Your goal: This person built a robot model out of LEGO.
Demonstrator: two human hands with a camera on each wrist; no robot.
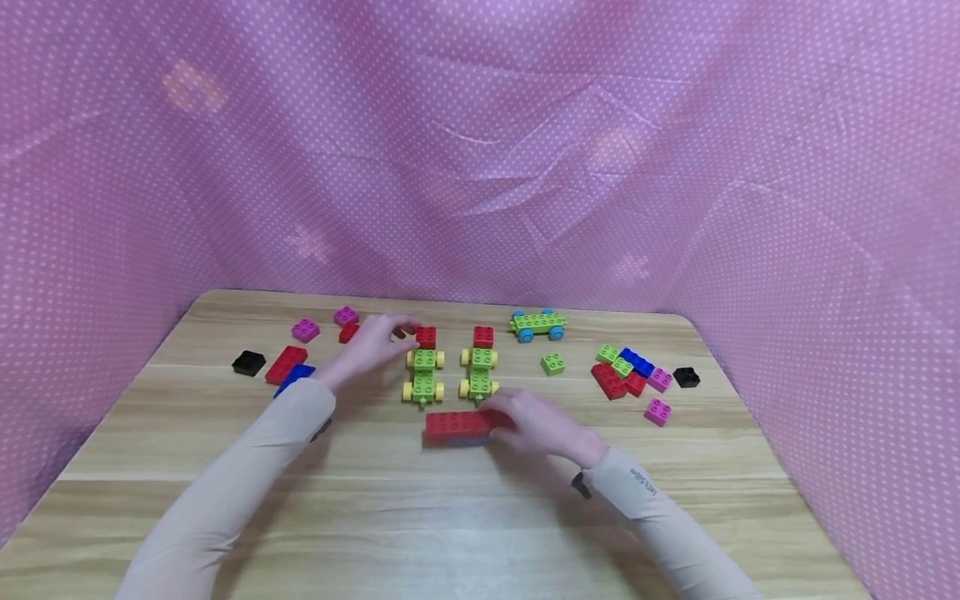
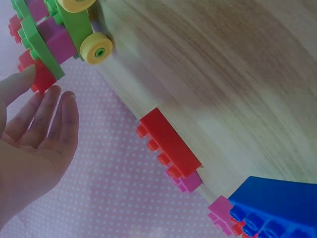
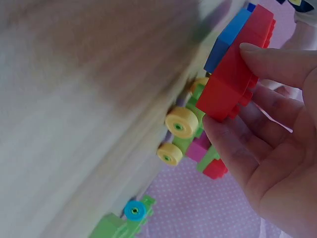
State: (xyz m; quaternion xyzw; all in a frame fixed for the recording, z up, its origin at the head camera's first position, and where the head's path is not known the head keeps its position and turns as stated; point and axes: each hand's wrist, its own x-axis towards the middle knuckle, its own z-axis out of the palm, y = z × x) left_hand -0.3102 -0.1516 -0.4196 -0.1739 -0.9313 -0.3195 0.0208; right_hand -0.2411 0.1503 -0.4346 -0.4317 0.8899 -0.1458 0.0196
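Observation:
Two small vehicles stand side by side mid-table, the left vehicle (image 1: 424, 379) and the right vehicle (image 1: 480, 377). Both have green bases, yellow wheels and a red brick at the far end. My left hand (image 1: 371, 343) is beside the left vehicle's red brick (image 1: 426, 336), thumb and fingers spread apart. In the left wrist view the thumb overlaps that brick; whether it touches cannot be told. Nearer the front, my right hand (image 1: 528, 423) grips a long red brick (image 1: 452, 422) between thumb and fingers. A blue brick (image 3: 228, 39) is joined under the red one.
Left of the vehicles lie a black brick (image 1: 249, 362), a red brick (image 1: 287, 365), a blue brick (image 1: 294, 377) and pink bricks (image 1: 305, 330). A blue-wheeled green car base (image 1: 538, 323) stands at the back. Mixed bricks (image 1: 609, 381) cluster on the right. A pink dotted curtain (image 1: 480, 167) surrounds the table.

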